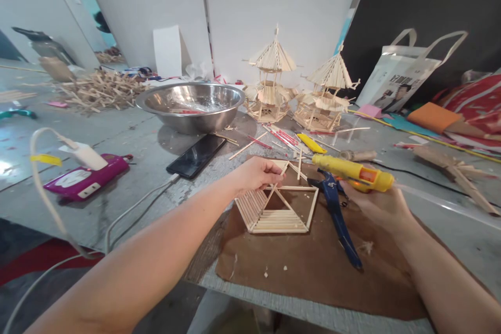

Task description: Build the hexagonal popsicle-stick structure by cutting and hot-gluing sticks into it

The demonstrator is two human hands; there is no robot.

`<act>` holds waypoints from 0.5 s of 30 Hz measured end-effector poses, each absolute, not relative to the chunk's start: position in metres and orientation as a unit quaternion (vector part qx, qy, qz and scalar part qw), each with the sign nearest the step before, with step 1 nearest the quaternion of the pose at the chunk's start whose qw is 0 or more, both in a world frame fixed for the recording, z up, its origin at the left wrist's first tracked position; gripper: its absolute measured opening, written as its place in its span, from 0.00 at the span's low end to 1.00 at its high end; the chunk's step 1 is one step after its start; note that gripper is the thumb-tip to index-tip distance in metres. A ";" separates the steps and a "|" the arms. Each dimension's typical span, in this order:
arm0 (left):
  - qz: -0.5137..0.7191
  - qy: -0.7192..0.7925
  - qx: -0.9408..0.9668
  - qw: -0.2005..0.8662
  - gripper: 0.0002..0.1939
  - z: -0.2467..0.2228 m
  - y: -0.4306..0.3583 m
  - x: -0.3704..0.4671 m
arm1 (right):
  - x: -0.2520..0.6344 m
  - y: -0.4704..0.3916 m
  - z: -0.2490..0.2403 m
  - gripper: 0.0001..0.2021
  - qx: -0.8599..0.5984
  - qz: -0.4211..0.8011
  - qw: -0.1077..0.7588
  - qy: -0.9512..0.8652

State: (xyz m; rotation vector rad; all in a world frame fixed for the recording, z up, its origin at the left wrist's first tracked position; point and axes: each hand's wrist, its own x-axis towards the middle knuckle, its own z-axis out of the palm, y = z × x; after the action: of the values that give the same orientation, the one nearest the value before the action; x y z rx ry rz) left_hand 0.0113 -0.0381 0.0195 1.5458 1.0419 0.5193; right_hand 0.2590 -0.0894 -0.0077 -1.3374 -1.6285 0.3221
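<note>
My left hand (260, 175) is closed at the far side of a small hexagonal frame (279, 230) of thin wooden sticks, its fingertips pinching a wooden stick (284, 171). Two sections of the frame are filled with rows of sticks; others are open. My right hand (385, 209) is wrapped round a yellow glue gun (348, 169), whose nozzle points left toward the frame. A clear glue stick (438, 199) protrudes from its back. Blue-handled pliers (338, 224) lie between the frame and my right hand. The frame rests on a brown mat (282, 287).
Behind stand two stick-built pagoda models (270, 96) (321, 109) and a steel bowl (191, 122). On the left are a phone (197, 156), a purple power strip (88, 180) with white cables, and a stick pile (104, 90). A yellow cutter knife (312, 143) and bag (399, 81) are beyond.
</note>
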 end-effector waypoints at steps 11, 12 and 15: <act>0.247 0.451 0.660 0.548 0.07 0.027 -0.044 0.016 | 0.252 -0.090 -0.011 0.11 -0.516 0.227 0.408 -0.718; 0.248 0.447 0.663 0.546 0.07 0.027 -0.045 0.017 | 0.252 -0.090 -0.012 0.11 -0.513 0.230 0.413 -0.717; 0.248 0.445 0.670 0.540 0.07 0.027 -0.045 0.017 | 0.251 -0.090 -0.013 0.11 -0.503 0.225 0.440 -0.709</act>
State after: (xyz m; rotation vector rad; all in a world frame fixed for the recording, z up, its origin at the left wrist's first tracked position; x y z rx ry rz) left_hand 0.0170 -0.0450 0.0271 1.5938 1.0581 0.5885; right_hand 0.2508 -0.0899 -0.0133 -1.2498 -1.7603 0.5578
